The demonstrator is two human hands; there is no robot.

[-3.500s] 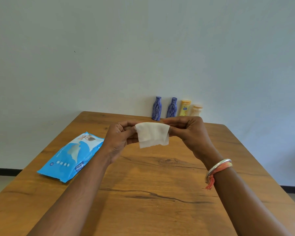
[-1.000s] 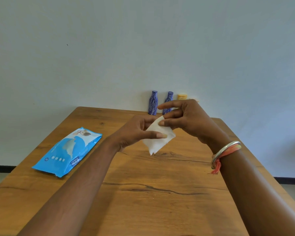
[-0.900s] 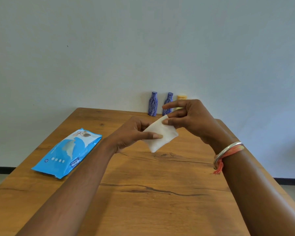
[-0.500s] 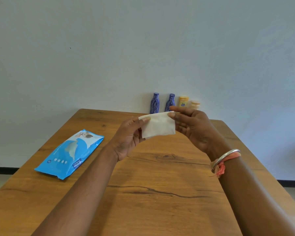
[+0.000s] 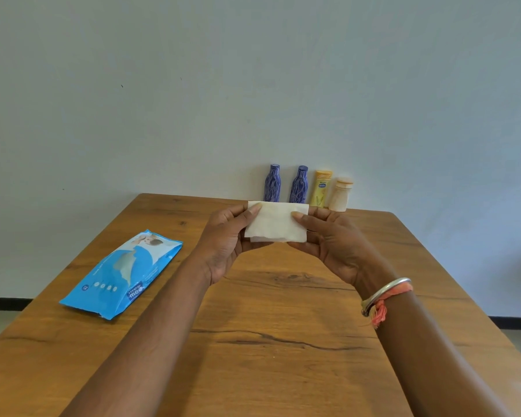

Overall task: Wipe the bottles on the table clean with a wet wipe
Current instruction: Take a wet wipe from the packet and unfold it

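Note:
A folded white wet wipe (image 5: 275, 222) is held flat above the middle of the table, pinched at its left edge by my left hand (image 5: 227, 240) and at its right edge by my right hand (image 5: 333, 240). At the far edge against the wall stand a blue bottle (image 5: 272, 183), a second blue bottle (image 5: 299, 185), a yellow tube bottle (image 5: 321, 188) and a cream bottle (image 5: 340, 194), all upright in a row. The wipe hides the bases of the two blue bottles.
A blue pack of wet wipes (image 5: 122, 273) lies flat on the left part of the wooden table (image 5: 268, 341). A pale wall rises right behind the bottles. My right wrist wears a metal bangle and an orange thread.
The wipe went from hanging at a slant between my fingers to being held level and folded between both hands. The hands rose slightly toward the bottles.

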